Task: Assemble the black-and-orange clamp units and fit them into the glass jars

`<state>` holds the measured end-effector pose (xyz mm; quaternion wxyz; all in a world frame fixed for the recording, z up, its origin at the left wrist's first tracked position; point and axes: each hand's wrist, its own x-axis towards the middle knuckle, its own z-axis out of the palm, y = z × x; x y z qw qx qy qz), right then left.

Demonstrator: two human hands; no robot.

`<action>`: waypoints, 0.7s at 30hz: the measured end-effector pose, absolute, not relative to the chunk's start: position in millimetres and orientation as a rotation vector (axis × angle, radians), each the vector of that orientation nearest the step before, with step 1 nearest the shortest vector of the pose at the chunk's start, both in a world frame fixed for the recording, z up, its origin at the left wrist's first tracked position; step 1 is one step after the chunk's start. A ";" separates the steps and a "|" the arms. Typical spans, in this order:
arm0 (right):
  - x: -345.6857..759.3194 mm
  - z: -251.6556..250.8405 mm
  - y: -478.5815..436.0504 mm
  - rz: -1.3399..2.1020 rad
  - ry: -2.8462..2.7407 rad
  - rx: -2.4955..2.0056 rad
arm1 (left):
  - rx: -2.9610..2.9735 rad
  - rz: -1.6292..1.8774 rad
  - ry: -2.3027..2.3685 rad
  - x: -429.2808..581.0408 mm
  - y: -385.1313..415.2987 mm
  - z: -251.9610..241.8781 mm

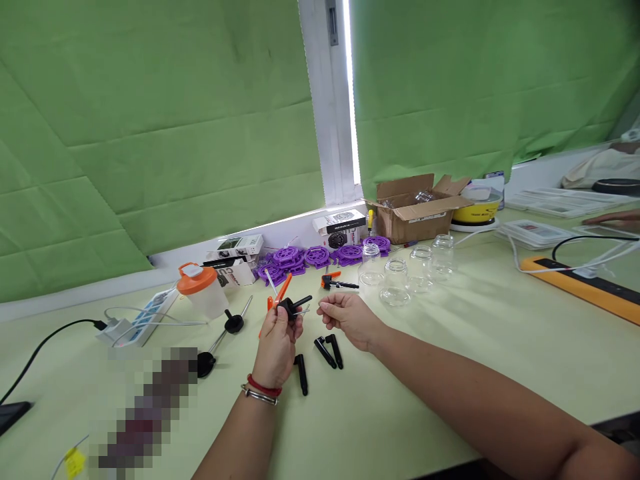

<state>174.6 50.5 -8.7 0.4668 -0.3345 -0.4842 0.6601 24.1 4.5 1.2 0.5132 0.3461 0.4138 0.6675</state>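
Observation:
My left hand [280,343] is closed around a black and orange part [287,307], with a black stem and thin metal pins sticking out to the right. Just right of those pins, my right hand [350,317] is pinched; whatever lies between its fingertips is too small to make out. Below the hands lie black angled handles [334,351], one partly behind my left wrist. A similar orange and black piece [333,281] with a black rod rests beyond them. Left of my left hand are two black round pieces with metal rods [234,323].
Purple round frames [287,257] and small printed boxes [340,227] line the wall. Several clear glass jars [397,283] stand right of an orange-lidded cup [197,283]. Farther off are an open carton [415,223], power strips [150,317] and a person's hand [615,217].

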 end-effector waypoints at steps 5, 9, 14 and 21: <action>197.7 -23.2 74.8 1.107 -1.902 -1.217 | 0.785 1.568 1.067 16.3 8.1 -0.6; 205.4 -36.1 87.9 0.835 -2.158 -1.333 | 0.765 1.538 1.115 15.6 10.5 -2.5; 204.1 -41.2 93.0 0.831 -2.176 -1.348 | 0.776 1.524 1.117 16.2 11.2 -3.9; 206.4 -22.3 80.6 0.798 -2.201 -1.396 | 0.833 1.543 1.157 14.8 13.2 -8.3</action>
